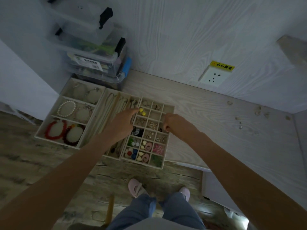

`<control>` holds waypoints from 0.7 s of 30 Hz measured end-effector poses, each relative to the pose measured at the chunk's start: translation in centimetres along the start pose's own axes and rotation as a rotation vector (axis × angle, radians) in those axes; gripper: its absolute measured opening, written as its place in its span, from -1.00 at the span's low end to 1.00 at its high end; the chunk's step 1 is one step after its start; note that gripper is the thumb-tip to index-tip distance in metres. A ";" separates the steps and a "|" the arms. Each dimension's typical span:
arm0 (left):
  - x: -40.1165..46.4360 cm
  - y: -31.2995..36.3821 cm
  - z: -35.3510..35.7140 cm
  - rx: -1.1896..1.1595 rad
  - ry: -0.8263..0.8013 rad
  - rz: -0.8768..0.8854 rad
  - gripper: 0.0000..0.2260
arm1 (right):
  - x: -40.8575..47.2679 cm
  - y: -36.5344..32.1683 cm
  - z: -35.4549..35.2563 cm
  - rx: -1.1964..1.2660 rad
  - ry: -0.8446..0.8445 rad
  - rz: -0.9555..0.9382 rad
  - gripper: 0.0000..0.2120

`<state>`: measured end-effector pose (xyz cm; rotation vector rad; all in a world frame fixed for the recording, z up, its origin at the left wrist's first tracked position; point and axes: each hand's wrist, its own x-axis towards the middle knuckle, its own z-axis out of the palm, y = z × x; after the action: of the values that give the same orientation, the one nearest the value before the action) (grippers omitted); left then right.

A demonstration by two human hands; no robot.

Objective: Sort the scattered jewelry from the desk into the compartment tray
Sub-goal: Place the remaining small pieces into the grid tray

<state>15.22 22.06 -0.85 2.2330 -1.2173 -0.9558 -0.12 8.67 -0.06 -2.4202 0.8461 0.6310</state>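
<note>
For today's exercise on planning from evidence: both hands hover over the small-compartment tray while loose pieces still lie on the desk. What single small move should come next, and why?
Probably the right hand, fingers curled over the small-compartment tray, should release whatever it may hold there, then reach right. Several loose pieces still lie scattered on the desk on that side, nearer that hand than the left hand.

yellow sticker (222, 65) above wall socket (214, 77): "小心触电" | label (88, 63) on clear box: unreadable
</note>
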 end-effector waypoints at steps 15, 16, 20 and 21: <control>-0.2 0.8 0.0 0.006 -0.007 -0.006 -0.45 | -0.9 1.1 -1.3 0.028 0.194 -0.021 -0.80; -0.3 0.8 0.0 0.006 -0.006 -0.007 -0.45 | -1.2 1.2 -1.5 0.036 0.252 -0.015 -0.81; -0.3 1.1 -0.1 0.007 -0.007 -0.009 -0.44 | -2.1 0.8 -0.7 -0.007 0.276 0.030 -0.81; -0.3 1.2 -0.1 0.008 -0.008 -0.014 -0.44 | -2.0 0.5 -0.3 -0.042 0.274 0.049 -0.81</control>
<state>14.51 21.73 0.07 2.2487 -1.2123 -0.9677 -1.78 8.98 1.16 -2.5688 1.0120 0.3406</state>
